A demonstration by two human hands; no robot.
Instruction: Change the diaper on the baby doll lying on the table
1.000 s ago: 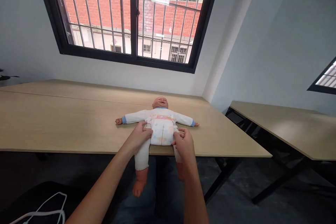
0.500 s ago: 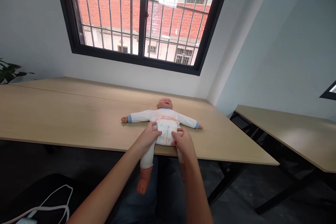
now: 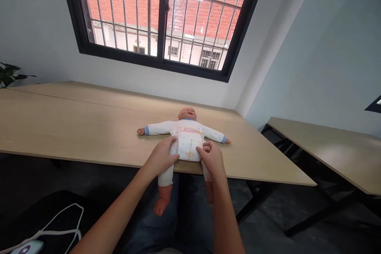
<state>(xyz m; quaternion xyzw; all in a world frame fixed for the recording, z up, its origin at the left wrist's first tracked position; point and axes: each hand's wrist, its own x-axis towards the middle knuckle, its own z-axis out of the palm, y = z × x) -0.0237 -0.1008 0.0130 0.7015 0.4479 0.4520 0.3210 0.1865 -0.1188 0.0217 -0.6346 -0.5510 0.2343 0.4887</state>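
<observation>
- Two bare hands are at the sides of the diaper, low on the doll. The left hand (image 3: 160, 158) has thumb and fingers spread apart beside it; the right hand (image 3: 212, 158) has bent fingers, its thumb against the front, but I cannot tell whether it pinches the edge.
- The doll (image 3: 162, 128) lies on its back on the tabletop (image 3: 98, 127), head away from the wearer, arms out, lower legs hanging past the near edge. From my end, the diaper (image 3: 189, 143) shows around its hips, over the white outfit.
- I judge the diaper light and soft, padded in front and thinner at the sides. I would take it by the side edges, between thumb and fingertips; a hard tug on the thin parts could crease or tear them.
- I expect the doll to be heavier than the diaper, with firm feet and head and perhaps a softer body. To shift it, I would support the torso and hips rather than pull a leg.
- The outfit's cloth looks thin and could bunch under a fingertip, so I would keep my pressure flat and gentle.
</observation>
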